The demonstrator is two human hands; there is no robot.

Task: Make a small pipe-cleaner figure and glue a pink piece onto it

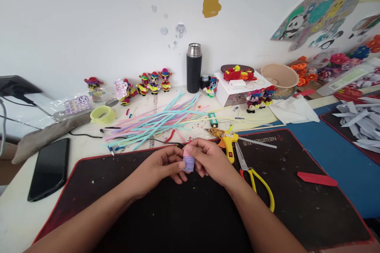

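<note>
Between my two hands is a small coil of fuzzy pipe cleaner (189,163), purple below and pink at the top. My left hand (166,165) grips it from the left, the thumb pressed on the purple side. From the right, my right hand (209,158) pinches the pink upper end between thumb and fingers. Both hands are above the black desk mat (133,213). Just beyond them lies a loose pile of pastel pipe cleaners (157,120) in turquoise, pink and purple. A yellow glue gun (229,146) and yellow-handled scissors (255,182) lie right of my right hand.
A phone (50,169) lies at the left and a roll of tape (102,114) behind it. Along the wall stand a black flask (194,69), several colourful figurines (154,82) and a white box (237,91). A red strip (317,178) lies on the mat's right side.
</note>
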